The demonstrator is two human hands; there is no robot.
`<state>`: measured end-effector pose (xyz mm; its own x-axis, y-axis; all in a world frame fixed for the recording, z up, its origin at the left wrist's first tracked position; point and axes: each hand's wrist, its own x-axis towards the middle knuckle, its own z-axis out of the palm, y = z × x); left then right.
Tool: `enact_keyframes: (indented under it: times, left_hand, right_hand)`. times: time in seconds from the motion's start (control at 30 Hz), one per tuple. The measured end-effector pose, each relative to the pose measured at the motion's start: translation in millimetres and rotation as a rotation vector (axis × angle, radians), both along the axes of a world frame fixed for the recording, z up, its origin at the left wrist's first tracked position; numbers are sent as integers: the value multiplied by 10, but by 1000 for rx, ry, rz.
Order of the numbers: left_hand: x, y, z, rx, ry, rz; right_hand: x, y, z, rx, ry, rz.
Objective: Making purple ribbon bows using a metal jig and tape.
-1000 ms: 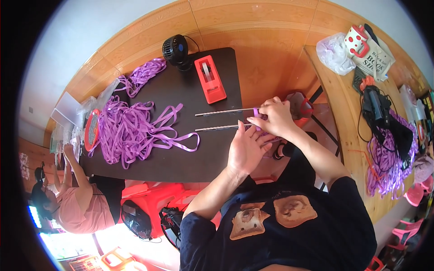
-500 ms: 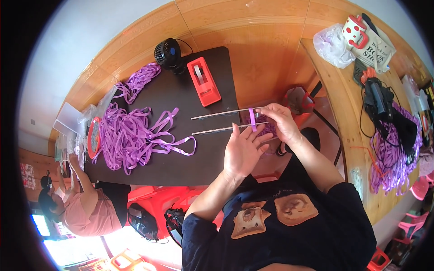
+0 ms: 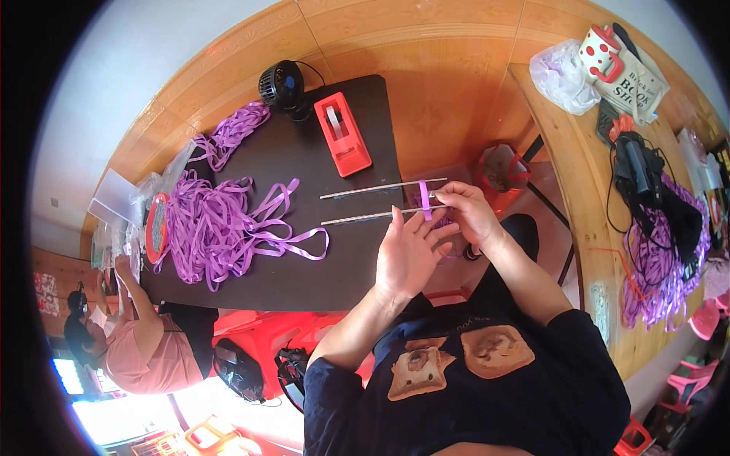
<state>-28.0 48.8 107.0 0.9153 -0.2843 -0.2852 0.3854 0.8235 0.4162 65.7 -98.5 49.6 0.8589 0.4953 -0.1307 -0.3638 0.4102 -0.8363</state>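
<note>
Two thin metal rods (image 3: pixel 365 189) jut sideways past the right edge of the dark table. A purple ribbon (image 3: pixel 425 201) stands looped across both rods near their free ends. My left hand (image 3: pixel 407 254) is open, palm up with fingers spread, and its fingertips are close to the ribbon under the lower rod. My right hand (image 3: pixel 465 209) has thumb and forefinger closed just right of the ribbon, between the rods. A small shiny bit shows at those fingertips, too small to name.
A large heap of purple ribbon (image 3: pixel 209 228) covers the table's left part. Behind the rods stand a red tape dispenser (image 3: pixel 342 135) and a black fan (image 3: pixel 281 85). A wooden table (image 3: pixel 589 197) is at the right. Another person (image 3: pixel 148 342) works at the far left.
My right hand has come down from the upper rod's end to between the two rods, beside the ribbon. My left hand has stayed nearly still.
</note>
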Motion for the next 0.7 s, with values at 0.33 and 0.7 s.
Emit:
enact_keyframes:
  times: [0.33,0.7]
  left_hand:
    - [9,15,-15,-7,-4,-10]
    - [14,12,-2,-36,2,8]
  right_hand:
    - [183,169,-70,83,283,297]
    - [389,256,-285,288,147,527]
